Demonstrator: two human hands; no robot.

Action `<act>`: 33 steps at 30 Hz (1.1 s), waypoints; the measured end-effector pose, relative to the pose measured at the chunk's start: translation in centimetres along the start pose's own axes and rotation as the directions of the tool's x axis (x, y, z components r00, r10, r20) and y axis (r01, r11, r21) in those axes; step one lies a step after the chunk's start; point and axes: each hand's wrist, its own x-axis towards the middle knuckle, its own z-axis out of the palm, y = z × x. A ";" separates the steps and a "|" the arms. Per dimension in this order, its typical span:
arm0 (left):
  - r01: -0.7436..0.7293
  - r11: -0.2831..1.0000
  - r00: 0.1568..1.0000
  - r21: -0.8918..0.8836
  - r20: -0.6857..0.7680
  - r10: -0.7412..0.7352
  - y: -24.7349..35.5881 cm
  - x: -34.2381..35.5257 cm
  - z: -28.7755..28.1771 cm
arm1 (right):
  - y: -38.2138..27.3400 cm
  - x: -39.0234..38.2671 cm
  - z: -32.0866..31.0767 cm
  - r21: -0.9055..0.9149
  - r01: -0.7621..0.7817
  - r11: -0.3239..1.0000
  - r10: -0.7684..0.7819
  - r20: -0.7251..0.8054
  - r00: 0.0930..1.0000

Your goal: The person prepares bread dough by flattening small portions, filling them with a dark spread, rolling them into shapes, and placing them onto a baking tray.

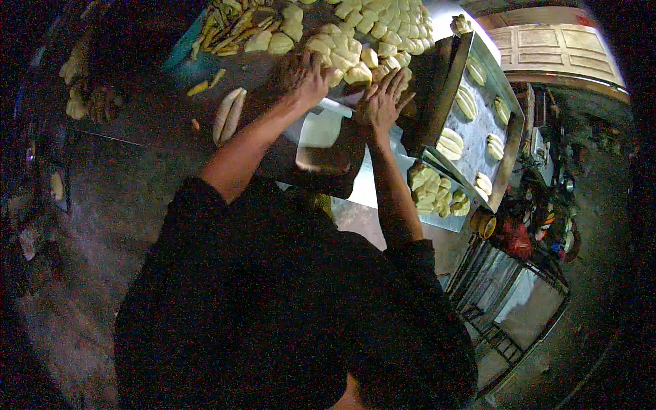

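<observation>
A dim workroom with a grey floor, seen from above; a pale panelled wooden door lies at the upper right of the frame and a metal rack at the lower right. A dark work table fills the upper part. On it, at the upper centre, lies the thing I work on: a broad spread of cream-coloured dough pieces, many of them pressed against one another.

My left hand is at the near left edge of this spread, palm down; its fingers are blurred, and I cannot tell how far they are bent or whether they have hold of a piece. My right hand, just to its right, is splayed with fingers well apart at the near edge of the small pieces; I see nothing gripped in it.

Left of my hands lie two long dough rolls, side by side; beyond them, at the upper left, is a heap of yellowish strips. At the right, a tilted metal tray bears ridged, shaped pieces set well apart, with clumped dough below it.

The step in hand appears to be portioning or shaping. The next move, I judge, calls for light, flat fingers that part one piece without flattening its neighbours.
</observation>
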 end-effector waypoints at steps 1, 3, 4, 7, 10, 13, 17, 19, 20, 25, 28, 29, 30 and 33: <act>-0.127 0.985 0.984 0.119 0.140 0.110 1.5 1.9 -1.5 | 1.2 0.1 -0.1 -0.061 -0.010 0.998 0.009 -0.013 1.000; -0.216 0.964 0.951 0.157 0.257 0.171 2.2 5.1 -4.1 | 1.9 0.6 -1.8 0.026 -0.090 0.996 0.085 0.163 0.983; 0.001 0.998 0.973 -0.057 0.229 0.012 2.3 5.5 -4.3 | 2.3 0.4 -2.8 0.246 -0.219 0.944 0.125 0.347 0.929; 0.525 0.447 0.800 -0.724 0.240 -0.550 0.2 5.8 -6.7 | -0.6 -1.9 -4.6 0.511 -0.082 0.856 -0.179 0.441 0.879; 0.400 0.436 0.909 -0.806 0.287 -0.302 -1.0 1.4 -10.3 | 1.1 -4.7 -1.5 0.359 0.198 0.912 -0.326 0.343 0.881; 0.376 0.460 0.906 -0.804 0.423 0.000 -2.3 -2.7 -14.6 | 1.7 -4.0 -3.7 0.510 0.171 0.843 -0.366 0.311 0.877; 0.067 0.584 0.910 -0.809 0.289 0.297 -0.1 -6.0 -17.9 | 7.9 0.5 -3.3 0.156 0.098 0.983 -0.115 0.106 0.988; -0.057 0.546 0.926 -0.836 0.160 0.342 2.0 -7.2 -18.8 | 8.1 -1.4 -4.0 0.217 0.083 0.973 -0.087 0.007 0.996; -0.131 0.526 0.936 -0.840 0.070 0.344 2.6 -8.4 -17.7 | 7.5 -3.7 -3.8 0.376 0.044 0.926 -0.086 0.096 0.992; -0.109 0.531 0.913 -0.840 0.126 0.387 2.5 -11.6 -16.9 | 0.0 -16.4 -7.5 0.653 0.132 0.746 -0.346 0.211 0.914; -0.099 0.702 0.833 -0.705 0.328 0.447 3.3 -9.3 -18.3 | -0.3 -16.9 -6.2 0.645 0.179 0.743 -0.364 0.165 0.917; -0.103 0.743 0.800 -0.661 0.389 0.457 4.1 -8.0 -18.7 | 0.1 -16.2 -6.3 0.622 0.141 0.770 -0.300 0.159 0.941; -0.123 0.854 0.799 -0.505 0.461 0.387 5.1 -7.0 -19.3 | 0.3 -15.2 -6.4 0.600 0.101 0.794 -0.236 0.151 0.960; 0.015 0.931 0.939 -0.366 0.325 0.112 6.7 -8.5 -20.0 | -0.7 -15.6 -10.6 0.681 -0.044 0.731 -0.158 0.232 0.960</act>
